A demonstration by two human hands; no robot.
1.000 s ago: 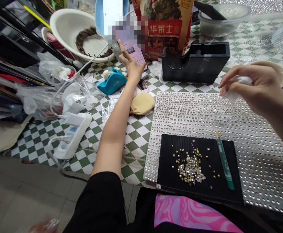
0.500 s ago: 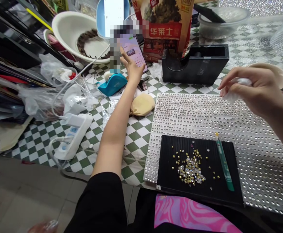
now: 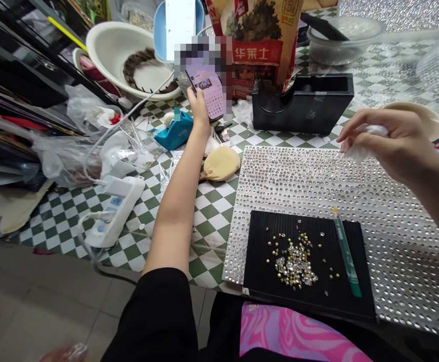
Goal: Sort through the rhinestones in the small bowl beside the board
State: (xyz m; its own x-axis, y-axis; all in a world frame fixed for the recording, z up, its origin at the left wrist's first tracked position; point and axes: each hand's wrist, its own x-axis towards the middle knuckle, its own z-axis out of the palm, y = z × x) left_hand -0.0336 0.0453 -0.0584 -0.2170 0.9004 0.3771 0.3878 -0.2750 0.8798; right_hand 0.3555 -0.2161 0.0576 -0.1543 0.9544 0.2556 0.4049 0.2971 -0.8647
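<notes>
- Lit slim smartphone (image 3: 209, 93) held up in our left hand (image 3: 199, 113), fingers curled round its edge, above the green-and-white checkered tabletop (image 3: 212, 211)
- Crumpled white tissue (image 3: 366, 137) pinched in our right hand (image 3: 391, 141), over the silver rhinestone sheet (image 3: 298, 181)
- Gold and clear rhinestones (image 3: 295, 264) heaped on a black ridged tray (image 3: 264, 296), beside a slim green picker pen (image 3: 345, 251)

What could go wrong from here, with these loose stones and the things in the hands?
The loose rhinestones lie uncovered on the black ridged tray, so a bump could perhaps scatter them. The white tissue in the right hand might snag stones on the rhinestone sheet if lowered. The phone in the left hand could slip into the clutter below.
</notes>
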